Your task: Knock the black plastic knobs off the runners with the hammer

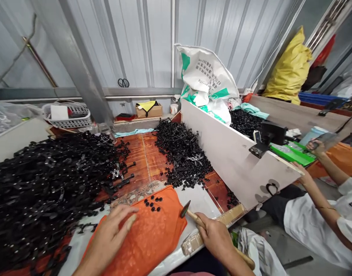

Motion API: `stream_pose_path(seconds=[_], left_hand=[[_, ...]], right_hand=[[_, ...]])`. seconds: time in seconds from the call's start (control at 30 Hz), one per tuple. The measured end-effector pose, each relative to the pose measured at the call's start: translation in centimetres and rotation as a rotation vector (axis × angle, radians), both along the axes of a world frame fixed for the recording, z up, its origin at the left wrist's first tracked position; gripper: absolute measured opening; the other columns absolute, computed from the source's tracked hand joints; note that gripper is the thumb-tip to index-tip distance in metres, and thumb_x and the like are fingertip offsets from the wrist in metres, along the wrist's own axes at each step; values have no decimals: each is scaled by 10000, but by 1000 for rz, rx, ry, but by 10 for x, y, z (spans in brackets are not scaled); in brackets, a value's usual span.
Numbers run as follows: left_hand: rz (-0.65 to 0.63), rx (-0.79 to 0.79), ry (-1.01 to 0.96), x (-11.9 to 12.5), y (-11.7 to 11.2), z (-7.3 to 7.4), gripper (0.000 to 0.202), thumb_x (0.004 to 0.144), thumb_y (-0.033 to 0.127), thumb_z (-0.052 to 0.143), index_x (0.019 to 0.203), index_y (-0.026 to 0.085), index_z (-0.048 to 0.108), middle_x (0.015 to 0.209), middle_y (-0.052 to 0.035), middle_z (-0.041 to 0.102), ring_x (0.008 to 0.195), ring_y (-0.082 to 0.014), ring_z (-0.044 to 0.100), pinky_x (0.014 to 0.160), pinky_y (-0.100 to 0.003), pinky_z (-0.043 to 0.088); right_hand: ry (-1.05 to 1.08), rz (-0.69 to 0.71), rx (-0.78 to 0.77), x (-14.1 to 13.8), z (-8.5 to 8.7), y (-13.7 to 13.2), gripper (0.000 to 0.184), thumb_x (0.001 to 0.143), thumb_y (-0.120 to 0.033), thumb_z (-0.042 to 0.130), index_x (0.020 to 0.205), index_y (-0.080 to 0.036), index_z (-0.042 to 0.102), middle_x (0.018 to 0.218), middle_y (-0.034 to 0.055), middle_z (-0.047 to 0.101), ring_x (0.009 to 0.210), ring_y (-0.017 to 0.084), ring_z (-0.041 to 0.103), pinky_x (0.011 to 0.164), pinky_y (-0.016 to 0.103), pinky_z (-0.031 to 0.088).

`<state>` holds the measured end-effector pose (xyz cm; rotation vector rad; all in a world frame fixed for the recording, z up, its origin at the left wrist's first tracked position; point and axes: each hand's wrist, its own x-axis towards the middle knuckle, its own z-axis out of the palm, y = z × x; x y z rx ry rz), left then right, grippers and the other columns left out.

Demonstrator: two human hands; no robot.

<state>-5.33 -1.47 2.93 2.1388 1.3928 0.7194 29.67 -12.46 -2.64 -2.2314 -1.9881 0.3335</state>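
My left hand (114, 232) lies flat with fingers spread on an orange cloth (152, 237) at the table's front edge. Several small black round pieces (152, 203) sit on the cloth's far part, just beyond my fingertips. My right hand (217, 237) is closed round the wooden handle of a small hammer (185, 209), whose dark head hovers over the cloth's right edge.
A big heap of black plastic parts (43, 188) fills the left of the table; a second heap (183, 153) lies beyond the cloth. A white board (230, 157) divides off a neighbouring bench, where another person's arm (322, 207) reaches. A white basket (68, 115), scissors (123, 82) and sacks (207, 80) stand behind.
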Motion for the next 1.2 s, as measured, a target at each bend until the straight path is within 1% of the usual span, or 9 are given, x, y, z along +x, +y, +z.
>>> stream_pose_path(seconds=[0.1,0.17,0.3,0.43,0.6,0.8,0.9,1.03,1.2], left_hand=[[-220,-53,55,54,41,38,356,993,462,454,1015,266,750,1081,-59,731,1020,-230,673,917,-347,519],[-358,-34,91,101,71,47,316,1004,370,452,1020,238,738,1072,-60,728,1015,-216,660,917,-331,498],[-413,121,343,190,122,33,232,971,211,501,1013,197,728,1016,-91,702,1022,-241,621,947,-362,465],[-349,195,481,240,149,3,307,921,68,465,1050,191,715,1122,-147,652,1124,-305,562,974,-450,429],[-316,131,401,246,159,-14,303,940,74,432,1009,203,697,1144,-149,611,1164,-312,525,1022,-499,385],[-222,7,132,237,178,11,104,958,191,524,955,222,623,1004,-52,611,1007,-213,575,974,-371,440],[-145,-105,-57,237,181,24,96,975,205,465,973,215,560,865,-14,590,826,-164,598,827,-303,500],[-139,-353,-251,228,164,36,108,983,268,446,960,196,523,734,9,568,598,-119,569,597,-239,507],[-156,-885,-863,182,112,51,247,821,297,746,979,192,587,872,-30,642,699,-104,600,620,-209,526]], right_hand=[[23,21,-9,0,-1,0,454,953,-200,526,1369,-345,638,902,23,812,819,221,773,687,245,477],[37,25,-23,0,-2,0,453,952,-204,530,1371,-338,635,901,23,810,816,221,772,690,246,477],[86,33,-40,0,-4,-3,441,948,-208,537,1359,-336,631,899,10,804,819,227,772,686,257,469],[159,58,-15,1,-4,-5,395,969,-226,521,1336,-326,629,923,-1,805,830,215,769,692,253,454],[217,72,-16,2,-2,-6,393,949,-225,542,1321,-321,628,933,-1,806,829,200,763,696,236,440],[236,71,-13,1,-1,-6,370,961,-219,524,1300,-311,642,946,2,810,822,191,760,700,229,445],[226,65,-12,1,-2,-5,396,940,-202,536,1300,-323,647,964,-2,812,835,195,765,700,227,452],[199,51,3,1,-6,-5,426,934,-207,543,1329,-332,641,930,1,811,826,213,772,690,240,467],[189,57,42,6,-9,-6,404,964,-252,529,1340,-332,653,914,8,813,814,217,777,684,246,486]])
